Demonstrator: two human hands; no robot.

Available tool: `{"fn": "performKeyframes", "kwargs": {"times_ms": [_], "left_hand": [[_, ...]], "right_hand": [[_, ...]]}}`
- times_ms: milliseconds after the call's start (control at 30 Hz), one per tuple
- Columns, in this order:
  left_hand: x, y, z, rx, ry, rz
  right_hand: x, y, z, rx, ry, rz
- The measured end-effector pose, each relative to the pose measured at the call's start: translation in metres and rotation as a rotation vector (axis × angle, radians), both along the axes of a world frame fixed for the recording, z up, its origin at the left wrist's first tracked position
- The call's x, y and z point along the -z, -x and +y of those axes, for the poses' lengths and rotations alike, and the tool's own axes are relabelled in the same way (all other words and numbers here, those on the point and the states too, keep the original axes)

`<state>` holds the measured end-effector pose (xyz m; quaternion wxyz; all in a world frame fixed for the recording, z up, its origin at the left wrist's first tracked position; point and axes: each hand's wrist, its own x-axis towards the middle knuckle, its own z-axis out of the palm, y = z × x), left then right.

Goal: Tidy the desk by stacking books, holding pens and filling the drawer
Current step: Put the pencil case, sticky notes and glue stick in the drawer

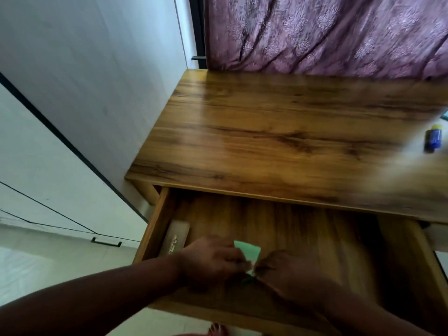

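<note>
The wooden desk's drawer (155, 229) is pulled out wide below the desktop (278, 132). Inside it, both my hands meet over a small green pad of paper (249, 251) with a white edge. My left hand (211, 260) grips the pad's left side with curled fingers. My right hand (291, 275) pinches its lower right corner. Much of the pad is hidden under my fingers. A pale flat case (177, 237) with dark print lies along the drawer's left wall.
A blue glue bottle with a yellow cap (434, 138) lies at the desktop's right edge. A purple curtain (327, 32) hangs behind the desk. White cabinets (60, 117) stand to the left. My toes (218, 329) show on the floor below the drawer.
</note>
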<state>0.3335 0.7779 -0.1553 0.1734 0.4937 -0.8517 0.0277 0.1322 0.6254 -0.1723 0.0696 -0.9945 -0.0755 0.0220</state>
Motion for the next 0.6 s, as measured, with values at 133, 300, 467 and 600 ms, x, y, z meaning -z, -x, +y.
{"fn": "performKeyframes", "kwargs": {"times_ms": [133,300,467,600], "left_hand": [[0.024,0.009,0.014,0.023,-0.23,-0.15],[0.024,0.015,0.004,-0.019,-0.583,-0.205],[0.025,0.009,0.001,-0.081,-0.736,-0.127],[0.032,0.004,0.003,-0.062,-0.773,-0.088]], "right_hand": [[0.013,-0.006,0.002,-0.006,0.013,0.106],[0.024,-0.015,0.004,0.055,-0.026,0.278],[0.028,-0.011,0.006,0.002,-0.012,0.255],[0.023,-0.01,0.009,0.045,-0.034,0.313]]}}
